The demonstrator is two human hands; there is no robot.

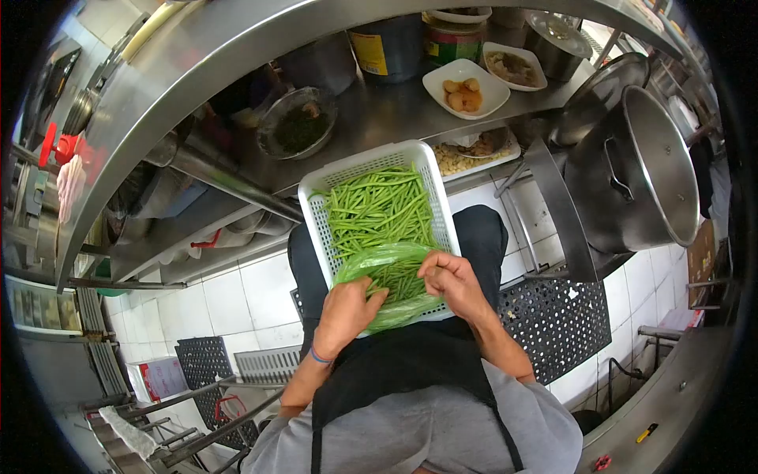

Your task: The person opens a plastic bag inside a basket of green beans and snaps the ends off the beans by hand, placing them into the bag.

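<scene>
A white perforated plastic basket (314, 223) rests on my lap, its back part filled with loose green beans (379, 205). At its near end lies an open light-green plastic bag (399, 320) with more green beans (399, 280) inside. My left hand (346, 314) is at the bag's left rim, fingers curled and thumb pointing in over the beans. Over the right rim, my right hand (454, 286) has its thumb and fingers pinched together. What either hand grips is too small or hidden to make out.
A steel shelf (371, 107) ahead carries a bowl of dark greens (296, 122), a white dish (474, 93) and buckets. A large steel pot (624, 170) stands at right. Below are a tray of pale pieces (474, 162) and black rubber mats (557, 320) on white tiles.
</scene>
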